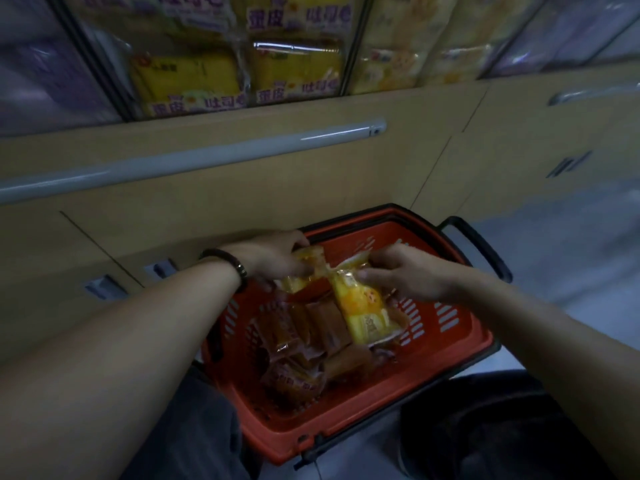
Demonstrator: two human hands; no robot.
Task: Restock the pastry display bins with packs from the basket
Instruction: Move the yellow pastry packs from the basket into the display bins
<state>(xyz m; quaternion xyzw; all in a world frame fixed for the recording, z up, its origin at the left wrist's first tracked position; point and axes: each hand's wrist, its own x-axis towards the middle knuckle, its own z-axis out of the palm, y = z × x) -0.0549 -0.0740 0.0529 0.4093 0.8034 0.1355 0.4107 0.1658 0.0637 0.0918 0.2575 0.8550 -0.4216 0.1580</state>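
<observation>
over the red basket (329, 434), the left hand (273, 258) fingers grip one yellow pastry pack (306, 268) and the right hand (408, 277) fingers pinch a longer yellow pack (362, 306) at its 3 o'clock; this looks like the picking step; next, lift both to the display bins (350, 57) at 12 o'clock, clearing the grey rail (207, 157); brown packs (311, 344) lie beneath

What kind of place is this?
Probably a shop's bakery aisle: glass-fronted display bins stacked with yellow toast packs, and a red shopping basket of wrapped pastry packs on the floor. The left hand and right hand each grip one.
</observation>
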